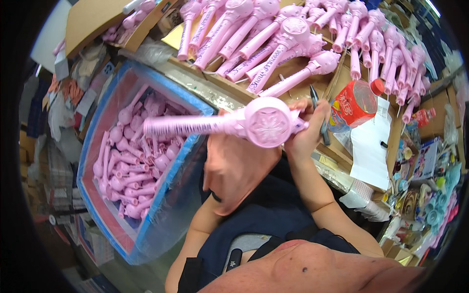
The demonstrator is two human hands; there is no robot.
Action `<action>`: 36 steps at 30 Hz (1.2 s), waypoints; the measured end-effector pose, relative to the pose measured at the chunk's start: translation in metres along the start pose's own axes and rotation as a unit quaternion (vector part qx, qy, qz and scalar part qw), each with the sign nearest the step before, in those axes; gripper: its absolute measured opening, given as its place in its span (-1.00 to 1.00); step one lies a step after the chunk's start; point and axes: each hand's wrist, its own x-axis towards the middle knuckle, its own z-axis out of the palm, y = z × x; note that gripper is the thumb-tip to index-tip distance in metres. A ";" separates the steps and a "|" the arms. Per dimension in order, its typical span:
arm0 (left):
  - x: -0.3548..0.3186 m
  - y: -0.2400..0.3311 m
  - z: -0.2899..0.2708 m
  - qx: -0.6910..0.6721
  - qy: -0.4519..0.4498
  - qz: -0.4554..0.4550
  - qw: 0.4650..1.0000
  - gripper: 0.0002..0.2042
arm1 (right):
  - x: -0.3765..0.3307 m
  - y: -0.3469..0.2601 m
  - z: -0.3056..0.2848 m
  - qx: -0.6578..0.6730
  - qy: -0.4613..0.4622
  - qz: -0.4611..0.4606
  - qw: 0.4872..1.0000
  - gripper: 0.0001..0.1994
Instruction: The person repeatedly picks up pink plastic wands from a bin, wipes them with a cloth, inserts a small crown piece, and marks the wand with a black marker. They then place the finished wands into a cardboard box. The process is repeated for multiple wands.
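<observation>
As seen from above, near to far:
Left hand (229,161): under a peach cloth, fingers unseen, cannot tell grip; seemingly propped the wand (229,124) level.
Right hand (305,129): fingers closed on the head end and a dark tool (318,115).
Bin (105,122): more wands, left.
Bench (337,151): rows of wands, far.

Head-worn fisheye looks steeply down, close in.

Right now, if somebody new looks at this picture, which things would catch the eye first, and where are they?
First, the pink toy wand held level in the middle, its round snowflake head by the right hand, which also grips a dark tool. Next, the many pink wands lying across the cardboard bench at the top. On the left, a blue-rimmed bin is full of more pink pieces.
</observation>
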 end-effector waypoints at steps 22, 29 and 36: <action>0.009 -0.046 -0.052 0.319 -0.283 0.164 0.890 0.01 | -0.069 -0.026 -0.064 -0.133 -0.239 -0.205 0.940 -0.43; -0.017 -0.059 -0.083 0.333 -0.228 0.032 0.914 0.02 | -0.067 -0.068 -0.071 -0.105 -0.232 0.099 0.962 -0.55; -0.003 -0.079 -0.093 0.378 -0.306 0.273 0.830 -0.08 | -0.070 -0.090 -0.072 -0.215 -0.222 0.183 0.933 -0.71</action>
